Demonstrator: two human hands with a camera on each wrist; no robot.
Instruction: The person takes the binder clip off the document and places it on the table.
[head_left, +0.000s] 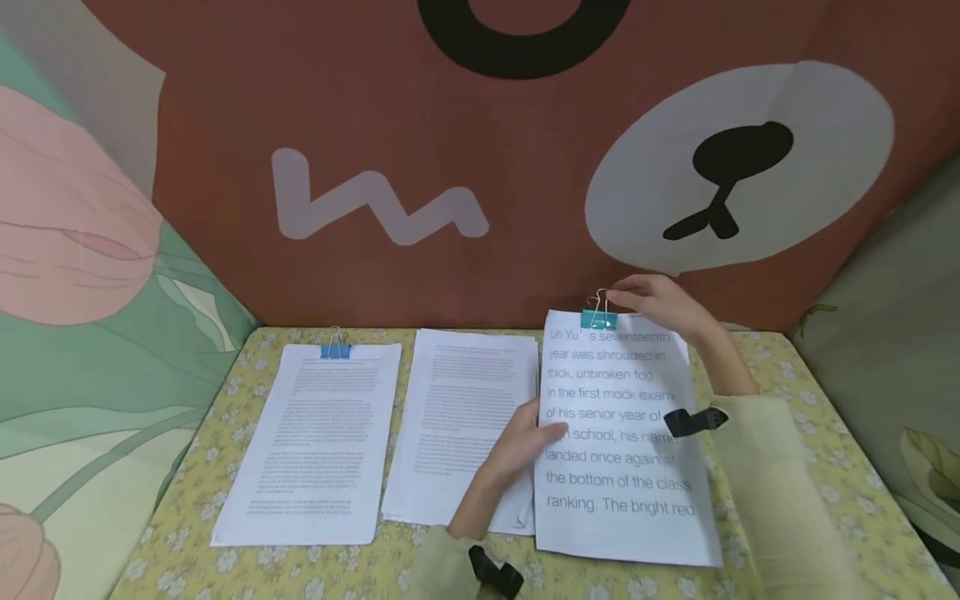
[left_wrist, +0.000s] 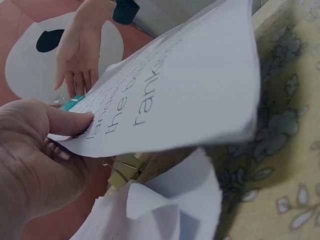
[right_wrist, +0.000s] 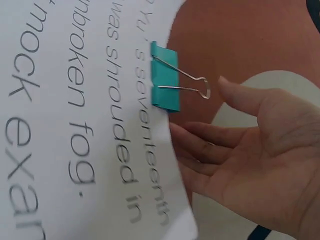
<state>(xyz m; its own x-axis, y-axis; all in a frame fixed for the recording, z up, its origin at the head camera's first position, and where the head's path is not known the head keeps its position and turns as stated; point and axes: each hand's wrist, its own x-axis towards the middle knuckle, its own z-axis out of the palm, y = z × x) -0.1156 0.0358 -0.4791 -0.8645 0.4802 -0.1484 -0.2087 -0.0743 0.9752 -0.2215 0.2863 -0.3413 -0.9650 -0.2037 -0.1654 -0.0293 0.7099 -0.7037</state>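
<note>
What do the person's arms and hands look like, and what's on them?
The left hand and right hand are bare, with no gloves. The left sleeve and right sleeve are pale yellow and look plain. A small black piece sticks out by the left sleeve, and a second black piece by the right.

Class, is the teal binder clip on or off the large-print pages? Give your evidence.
On: the teal binder clip sits over the top edge of the large-print pages, its wire handle pointing beyond it.
</note>
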